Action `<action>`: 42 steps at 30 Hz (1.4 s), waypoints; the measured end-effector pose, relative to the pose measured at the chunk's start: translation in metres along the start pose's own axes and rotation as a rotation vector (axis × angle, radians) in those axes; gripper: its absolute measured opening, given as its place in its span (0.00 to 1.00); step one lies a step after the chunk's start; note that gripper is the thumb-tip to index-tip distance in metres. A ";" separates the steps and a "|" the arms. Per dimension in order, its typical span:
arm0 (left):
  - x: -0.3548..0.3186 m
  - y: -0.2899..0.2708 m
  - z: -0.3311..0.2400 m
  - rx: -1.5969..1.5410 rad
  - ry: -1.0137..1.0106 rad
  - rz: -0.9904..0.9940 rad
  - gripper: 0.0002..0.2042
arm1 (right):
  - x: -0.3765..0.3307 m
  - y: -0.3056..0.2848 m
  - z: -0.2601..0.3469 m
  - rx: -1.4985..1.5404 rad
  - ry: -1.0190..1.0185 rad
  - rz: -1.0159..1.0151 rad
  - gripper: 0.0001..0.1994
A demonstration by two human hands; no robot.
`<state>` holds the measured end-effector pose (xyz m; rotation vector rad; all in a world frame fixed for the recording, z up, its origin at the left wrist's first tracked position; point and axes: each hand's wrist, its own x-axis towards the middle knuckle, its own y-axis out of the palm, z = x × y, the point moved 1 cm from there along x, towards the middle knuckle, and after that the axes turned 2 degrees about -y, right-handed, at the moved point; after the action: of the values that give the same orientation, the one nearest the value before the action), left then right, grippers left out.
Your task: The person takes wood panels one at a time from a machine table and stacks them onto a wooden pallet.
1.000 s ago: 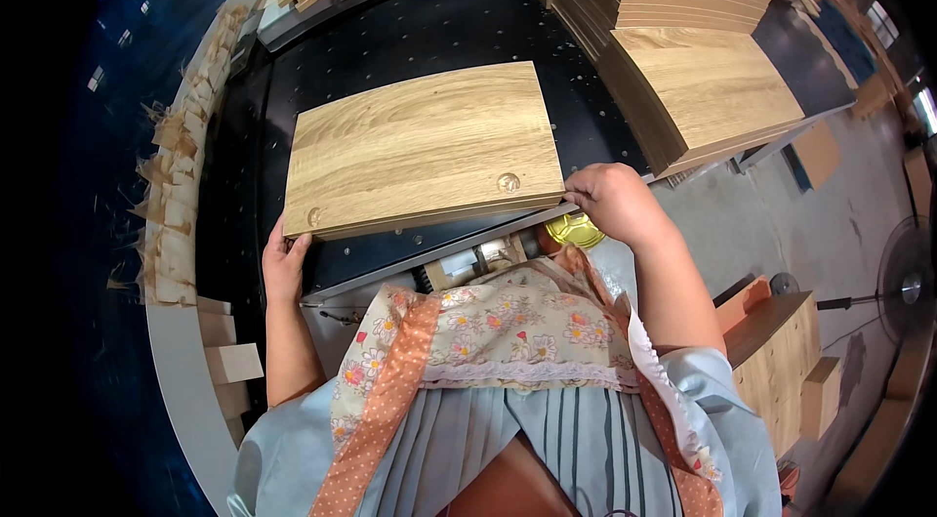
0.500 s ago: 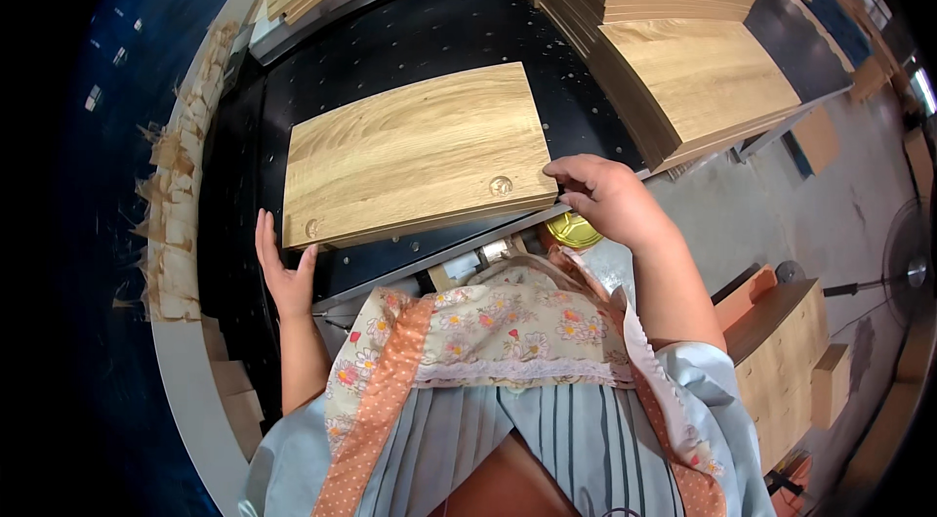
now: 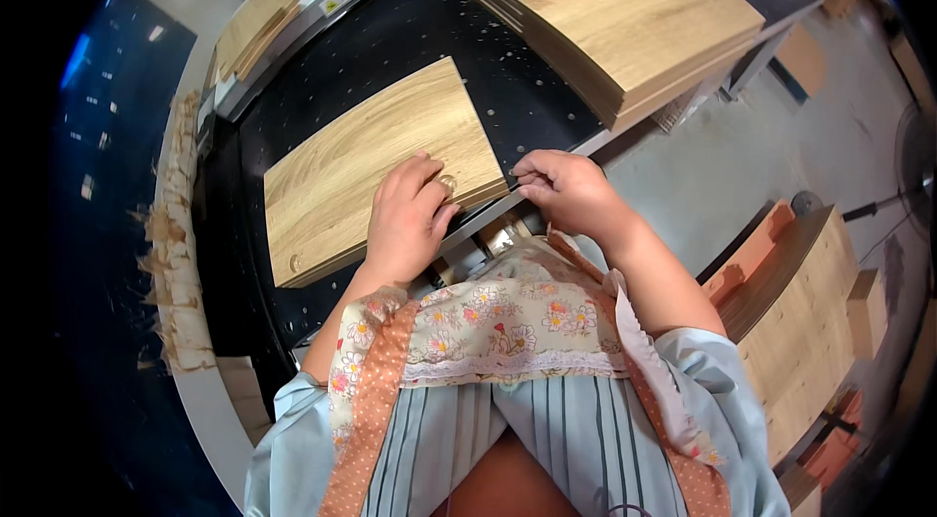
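Note:
A light oak-patterned rectangular panel [image 3: 361,165] lies flat on a black machine table [image 3: 410,48]. My left hand [image 3: 405,219] rests flat on the panel's near right part, fingers spread next to a small round hole. My right hand [image 3: 566,190] is at the panel's near right corner, fingertips pinched close together at the edge; what it holds, if anything, I cannot make out. A second round hole [image 3: 295,263] shows at the panel's near left corner.
A tall stack of similar panels [image 3: 625,19] stands at the back right on the table. More boards [image 3: 249,29] lie at the back left. Wood scraps [image 3: 176,253] line the left edge. Wooden boxes and panels [image 3: 810,322] stand on the floor at right.
My left hand moved from the panel's near left corner across onto its right part. The right hand stays at the near right corner. The view has shifted closer.

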<state>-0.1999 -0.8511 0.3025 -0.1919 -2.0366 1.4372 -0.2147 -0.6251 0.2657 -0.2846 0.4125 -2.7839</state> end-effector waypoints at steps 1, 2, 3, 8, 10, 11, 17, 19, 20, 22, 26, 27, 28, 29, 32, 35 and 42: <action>0.001 0.002 0.002 -0.051 -0.027 0.020 0.10 | -0.002 0.001 -0.002 0.025 -0.009 -0.018 0.09; 0.002 0.003 0.001 -0.100 -0.057 0.039 0.09 | -0.003 0.002 -0.005 0.050 -0.020 -0.035 0.09; 0.004 0.001 -0.003 -0.138 -0.080 0.036 0.09 | -0.002 0.006 -0.011 0.016 -0.041 -0.056 0.07; 0.002 0.000 0.002 -0.253 -0.114 0.061 0.10 | -0.005 0.014 -0.014 0.135 -0.120 -0.050 0.09; 0.004 -0.003 0.000 -0.276 -0.118 0.058 0.10 | -0.002 0.019 -0.016 0.194 -0.089 -0.031 0.10; 0.003 -0.003 0.000 -0.283 -0.124 0.058 0.09 | 0.000 0.020 -0.014 0.101 -0.161 -0.043 0.09; -0.002 -0.007 0.000 -0.279 -0.120 0.055 0.09 | -0.002 0.023 -0.008 0.049 -0.169 -0.115 0.07; -0.004 -0.009 0.000 -0.284 -0.110 0.047 0.09 | -0.002 0.025 -0.007 0.088 -0.201 -0.131 0.07; -0.005 -0.010 0.001 -0.284 -0.112 0.047 0.09 | -0.002 0.024 -0.005 0.105 -0.216 -0.139 0.07; -0.006 -0.011 0.002 -0.285 -0.117 0.046 0.09 | -0.003 0.023 0.000 0.422 0.036 -0.011 0.07; -0.007 -0.018 0.000 -0.276 -0.100 0.037 0.09 | -0.009 0.028 0.005 0.948 0.299 0.098 0.07; -0.008 -0.019 0.000 -0.277 -0.099 0.036 0.10 | -0.010 0.029 0.005 0.976 0.310 0.105 0.07; -0.008 -0.019 0.000 -0.279 -0.098 0.036 0.10 | -0.010 0.029 0.005 1.004 0.320 0.111 0.07; -0.008 -0.020 0.000 -0.282 -0.095 0.033 0.10 | -0.011 0.030 0.006 1.032 0.331 0.116 0.07; -0.008 -0.021 0.001 -0.292 -0.085 0.028 0.10 | -0.010 0.032 0.006 1.012 0.318 0.107 0.06; -0.008 -0.023 0.000 -0.294 -0.078 0.034 0.10 | -0.011 0.030 0.009 0.972 0.321 0.099 0.06; -0.010 -0.025 0.000 -0.298 -0.074 0.029 0.10 | -0.014 0.031 0.011 1.011 0.295 0.101 0.06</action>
<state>-0.1864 -0.8651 0.3205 -0.2969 -2.3116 1.1667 -0.1909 -0.6518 0.2640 0.3706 -0.8835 -2.5467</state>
